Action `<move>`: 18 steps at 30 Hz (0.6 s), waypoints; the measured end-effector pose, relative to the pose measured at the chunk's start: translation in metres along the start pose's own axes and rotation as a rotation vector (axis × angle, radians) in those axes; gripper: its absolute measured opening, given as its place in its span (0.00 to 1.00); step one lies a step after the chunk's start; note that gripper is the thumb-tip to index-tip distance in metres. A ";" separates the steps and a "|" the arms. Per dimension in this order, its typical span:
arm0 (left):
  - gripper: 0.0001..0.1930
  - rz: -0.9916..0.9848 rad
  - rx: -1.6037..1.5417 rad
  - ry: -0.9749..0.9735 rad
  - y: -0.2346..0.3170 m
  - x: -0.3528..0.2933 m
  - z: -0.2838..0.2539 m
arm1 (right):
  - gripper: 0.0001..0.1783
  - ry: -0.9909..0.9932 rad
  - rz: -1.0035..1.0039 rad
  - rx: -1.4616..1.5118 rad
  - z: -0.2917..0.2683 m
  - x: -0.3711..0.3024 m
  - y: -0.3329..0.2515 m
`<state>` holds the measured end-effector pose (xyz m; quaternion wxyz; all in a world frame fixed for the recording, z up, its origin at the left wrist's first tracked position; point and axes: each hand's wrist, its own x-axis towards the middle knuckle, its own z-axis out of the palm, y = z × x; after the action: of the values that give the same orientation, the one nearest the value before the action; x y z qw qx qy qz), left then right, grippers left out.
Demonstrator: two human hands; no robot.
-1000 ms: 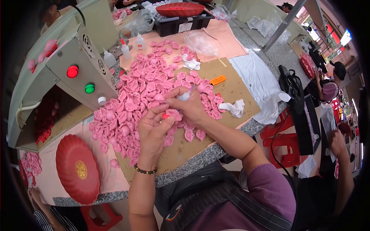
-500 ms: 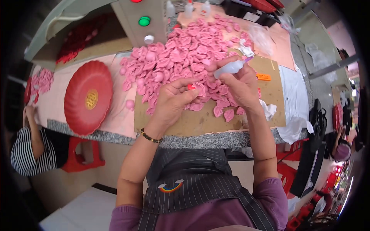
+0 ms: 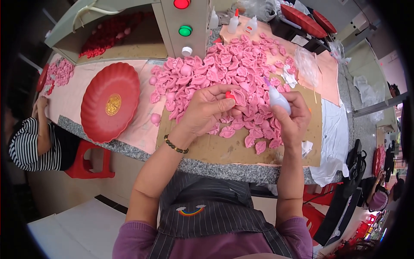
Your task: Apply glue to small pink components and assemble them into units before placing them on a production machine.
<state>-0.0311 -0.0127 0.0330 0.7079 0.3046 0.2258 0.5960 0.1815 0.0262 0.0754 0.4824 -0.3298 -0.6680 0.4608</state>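
Head view: I see the left hand with a pink piece, the right hand with a bottle.

On my feed the left hand's thumb and fingers pinch the pink piece and a small red piece beside it, both above the near side of the pile. I make out the right hand closed around the bottle, its purple nozzle tilted up and leftward, apart from the pink piece. The pile of pink pieces spreads over a brown board on the bench. Left of it I have a red dish; behind that, a grey machine with red and green buttons. Three more bottles stand beyond the pile, and a white cloth lies at the right.
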 end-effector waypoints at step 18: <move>0.15 -0.030 -0.041 0.017 -0.001 -0.009 -0.012 | 0.15 0.058 -0.440 -0.109 0.019 -0.005 -0.009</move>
<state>-0.0405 -0.0197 0.0232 0.7209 0.2814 0.2243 0.5923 0.1652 0.0132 0.0796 0.5717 -0.2149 -0.7336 0.2980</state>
